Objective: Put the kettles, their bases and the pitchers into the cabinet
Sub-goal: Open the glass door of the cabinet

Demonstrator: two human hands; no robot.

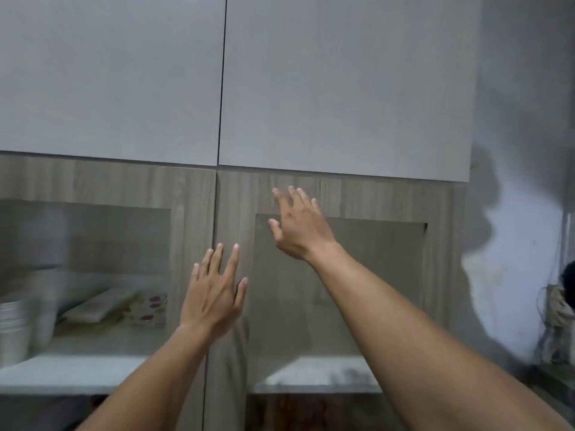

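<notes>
A tall cabinet fills the view, with two plain grey upper doors (342, 88), both closed, above two wood-grain doors with glass panes (373, 275). My left hand (214, 293) is raised with fingers spread in front of the seam between the lower doors. My right hand (298, 225) is higher, fingers apart, over the top left corner of the right pane, just under the right upper door's bottom edge. Neither hand holds anything. No kettle, base or pitcher is in view.
Behind the left pane, a white shelf (77, 371) carries stacked white bowls (12, 331) and flat boxes (124, 309). The right pane shows a white shelf (311, 374). A grey wall (522, 150) with hanging clutter (560, 315) lies to the right.
</notes>
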